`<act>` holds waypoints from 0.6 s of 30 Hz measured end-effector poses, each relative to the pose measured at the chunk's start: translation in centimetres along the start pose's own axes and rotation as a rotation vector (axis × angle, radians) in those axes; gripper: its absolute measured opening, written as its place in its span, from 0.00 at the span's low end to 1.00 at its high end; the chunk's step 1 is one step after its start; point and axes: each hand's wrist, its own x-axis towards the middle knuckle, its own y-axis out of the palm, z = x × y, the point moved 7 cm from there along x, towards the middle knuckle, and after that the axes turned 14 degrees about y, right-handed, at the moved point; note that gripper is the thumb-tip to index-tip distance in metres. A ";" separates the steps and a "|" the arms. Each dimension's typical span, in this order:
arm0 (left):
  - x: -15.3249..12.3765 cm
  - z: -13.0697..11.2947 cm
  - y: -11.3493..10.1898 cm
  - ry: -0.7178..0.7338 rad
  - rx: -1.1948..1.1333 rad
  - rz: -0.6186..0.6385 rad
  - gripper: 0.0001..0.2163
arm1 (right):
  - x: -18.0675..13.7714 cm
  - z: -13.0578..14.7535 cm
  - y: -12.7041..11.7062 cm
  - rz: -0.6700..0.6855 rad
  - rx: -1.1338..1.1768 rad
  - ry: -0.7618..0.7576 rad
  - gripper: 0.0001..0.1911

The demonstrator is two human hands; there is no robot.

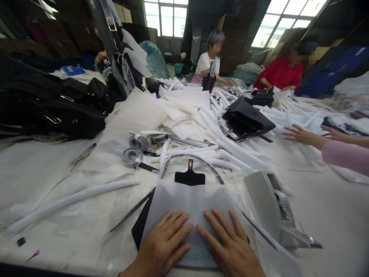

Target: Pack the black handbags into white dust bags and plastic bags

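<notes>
My left hand [163, 242] and my right hand [227, 242] lie flat, fingers stretched out, side by side on a black bag wrapped in thin white tissue paper [190, 202] at the table's near edge. The bag's black tab with a metal clasp [190, 175] sticks out past the paper on the far side. Neither hand holds anything.
A grey tape dispenser [271, 204] stands just right of my hands. Rolled white paper tubes [227, 148], coiled grey straps [134, 152] and sheets of paper cover the table. Black bags [54, 111] are stacked at left. Another person's hands [305, 135] reach in from the right; two people work at the far end.
</notes>
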 end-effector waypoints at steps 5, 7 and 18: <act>0.3 0.0 -0.7 0.026 -0.007 -0.076 0.14 | 1.3 0.5 0.1 0.044 0.076 -0.099 0.28; 0.6 0.2 -0.9 0.015 -0.015 -0.088 0.13 | 1.7 0.2 0.2 0.054 0.122 -0.039 0.27; 0.6 0.3 -1.0 -0.019 -0.049 -0.125 0.11 | 2.1 0.4 0.6 0.043 0.192 -0.004 0.22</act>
